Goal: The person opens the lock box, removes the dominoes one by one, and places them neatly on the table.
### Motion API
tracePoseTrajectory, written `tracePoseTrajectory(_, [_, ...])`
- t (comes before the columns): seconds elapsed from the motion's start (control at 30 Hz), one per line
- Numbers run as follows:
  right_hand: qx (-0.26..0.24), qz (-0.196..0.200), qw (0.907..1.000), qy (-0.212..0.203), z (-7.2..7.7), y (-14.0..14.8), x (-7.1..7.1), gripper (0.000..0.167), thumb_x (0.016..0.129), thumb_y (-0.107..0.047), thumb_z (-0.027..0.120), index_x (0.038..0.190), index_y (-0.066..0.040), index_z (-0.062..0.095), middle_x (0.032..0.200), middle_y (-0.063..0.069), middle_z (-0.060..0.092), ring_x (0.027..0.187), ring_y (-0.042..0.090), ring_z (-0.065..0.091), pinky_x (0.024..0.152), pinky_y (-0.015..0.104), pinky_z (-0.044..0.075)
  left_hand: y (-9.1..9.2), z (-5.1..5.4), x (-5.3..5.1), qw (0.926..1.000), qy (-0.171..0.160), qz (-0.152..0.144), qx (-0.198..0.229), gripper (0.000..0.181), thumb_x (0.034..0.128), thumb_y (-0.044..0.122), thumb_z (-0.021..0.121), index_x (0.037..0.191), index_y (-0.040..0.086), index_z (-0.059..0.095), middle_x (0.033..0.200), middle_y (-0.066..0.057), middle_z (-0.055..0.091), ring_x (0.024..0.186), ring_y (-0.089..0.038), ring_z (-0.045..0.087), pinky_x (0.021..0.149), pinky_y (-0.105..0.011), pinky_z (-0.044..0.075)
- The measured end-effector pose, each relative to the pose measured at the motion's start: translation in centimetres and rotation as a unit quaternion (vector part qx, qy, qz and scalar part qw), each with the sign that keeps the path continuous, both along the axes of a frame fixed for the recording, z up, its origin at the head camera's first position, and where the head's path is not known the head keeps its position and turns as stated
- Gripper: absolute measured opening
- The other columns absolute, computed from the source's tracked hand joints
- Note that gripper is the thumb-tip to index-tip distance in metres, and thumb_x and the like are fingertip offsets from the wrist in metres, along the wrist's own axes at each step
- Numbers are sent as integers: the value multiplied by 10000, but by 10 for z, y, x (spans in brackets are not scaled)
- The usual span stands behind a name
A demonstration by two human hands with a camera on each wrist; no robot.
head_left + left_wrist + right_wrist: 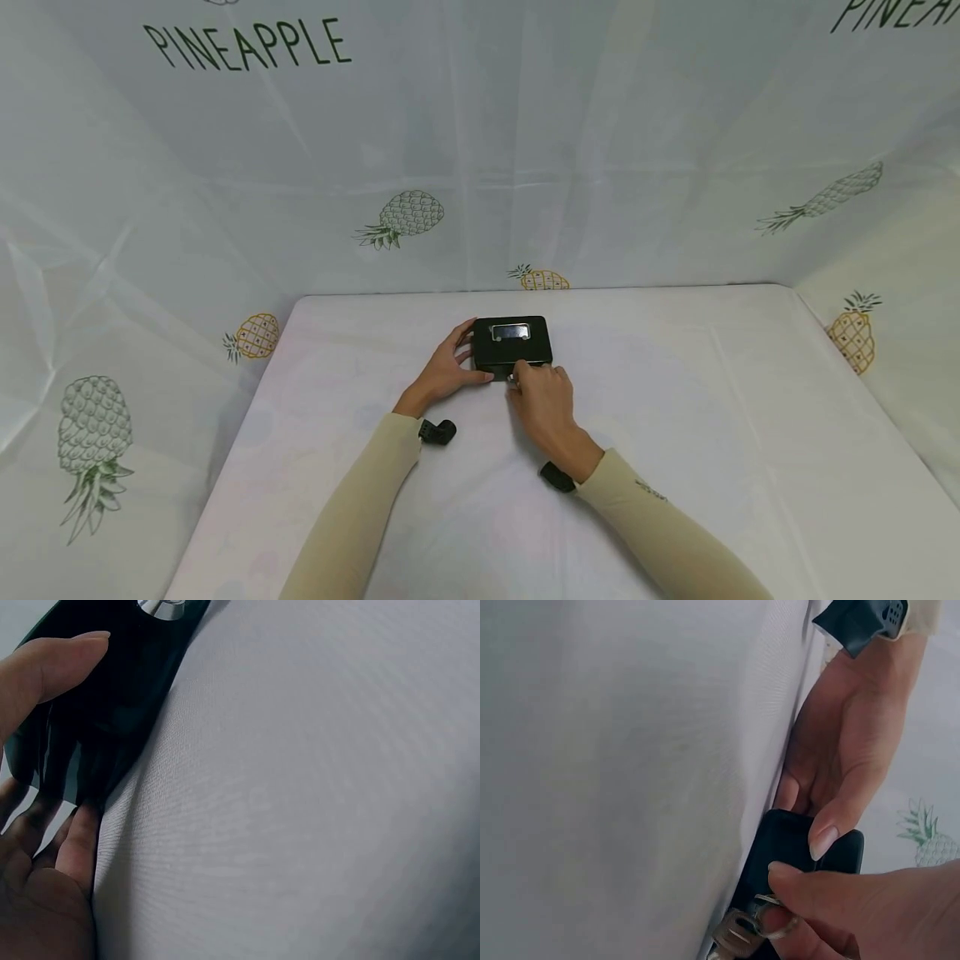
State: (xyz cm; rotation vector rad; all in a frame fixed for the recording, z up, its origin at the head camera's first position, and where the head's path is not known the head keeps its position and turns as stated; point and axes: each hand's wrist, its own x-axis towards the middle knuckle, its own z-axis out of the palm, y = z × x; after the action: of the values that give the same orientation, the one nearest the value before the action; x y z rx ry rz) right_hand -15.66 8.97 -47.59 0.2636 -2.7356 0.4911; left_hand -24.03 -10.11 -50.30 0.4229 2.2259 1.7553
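A black metal cash box point(495, 352) with a silver handle point(512, 332) set in its lid stands closed on the table. My left hand point(441, 375) grips its left end, the thumb on the front face and the fingers at the side. In the left wrist view a round silver lock point(163, 609) shows on the front face. At the front my right hand point(543, 404) pinches a small key point(767, 901) between thumb and fingers. From it hangs a key ring point(780, 930) with a second key point(736, 934). Whether the pinched key sits in the lock is hidden.
The box rests toward the far edge of a table covered with a white cloth point(675, 417). A white curtain point(600, 167) printed with pineapples hangs behind and at both sides. Dark wrist straps point(557, 477) sit below both hands.
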Motion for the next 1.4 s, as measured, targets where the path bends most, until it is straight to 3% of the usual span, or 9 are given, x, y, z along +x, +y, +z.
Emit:
tracePoseTrajectory(0.33, [26,236,9997,34,-1,6,5,150,842,61,797,885,-80,774,762,30,758,735,253,661,647,367,501,0,-2,-2,10000,69,11,-59,1108,800,-43,887,1689,152,255,1665,-125,372,1549,-290,359,1257,-360,396])
tracePoseTrajectory(0.77, [563,301,9977,245,1,3,-2,164,810,-47,907,908,-118,797,844,33,802,783,245,695,675,373,517,1,1,0,9999,67,20,-72,1101,800,-51,883,1687,112,250,1671,-139,358,1550,-304,357,1250,-357,406])
tracePoseTrajectory(1.17, [615,396,9971,218,0,4,-2,169,803,-65,920,908,-111,795,874,46,800,811,245,687,689,377,571,0,1,2,10000,47,28,-42,1101,803,-57,878,1688,114,246,1669,-134,360,1545,-302,366,1249,-348,404])
tracePoseTrajectory(1.4, [693,449,9957,413,-2,9,0,144,818,-79,916,905,-86,802,867,79,758,796,261,650,648,367,573,1,1,1,10000,96,14,-10,1106,799,-57,878,1687,87,236,1673,-150,354,1550,-317,353,1257,-369,396])
